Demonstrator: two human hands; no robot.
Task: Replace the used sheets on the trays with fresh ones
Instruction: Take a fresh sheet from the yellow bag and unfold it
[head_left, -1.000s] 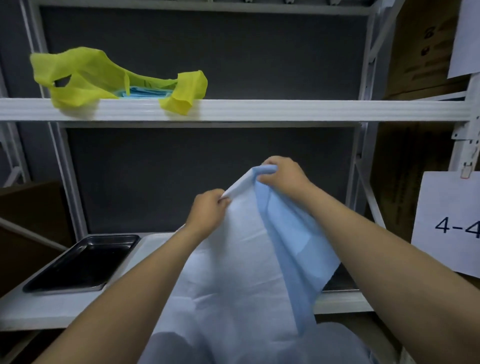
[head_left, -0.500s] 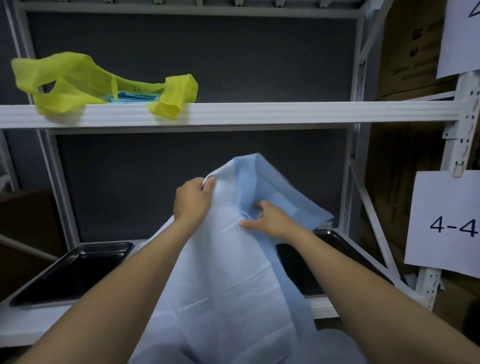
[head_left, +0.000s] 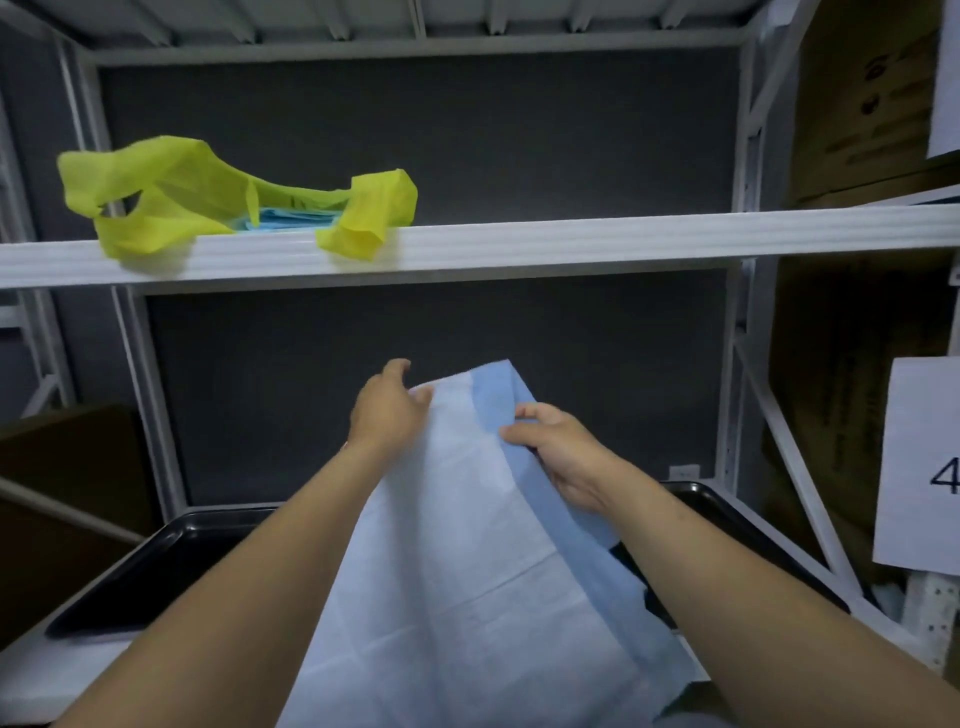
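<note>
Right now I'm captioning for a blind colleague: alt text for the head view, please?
The left hand and right hand hold up a pale blue sheet between two black trays on a white shelf. A yellow bag lies on the shelf above.

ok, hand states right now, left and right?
Left hand: touching the top edge of the sheet; grip cannot be told.
Right hand: closed, pinching the sheet's blue edge.

This is looking like a storeroom: white metal racking (head_left: 519, 239) is spanning the view, brown cardboard cartons (head_left: 857, 104) are sitting in the neighbouring bay, and a paper location label (head_left: 919, 467) (only a "4" is showing) is hanging at the right. On the lower shelf (head_left: 67, 670) 2 black trays are lying, the left tray (head_left: 171, 561) and the right tray (head_left: 753, 525).
</note>
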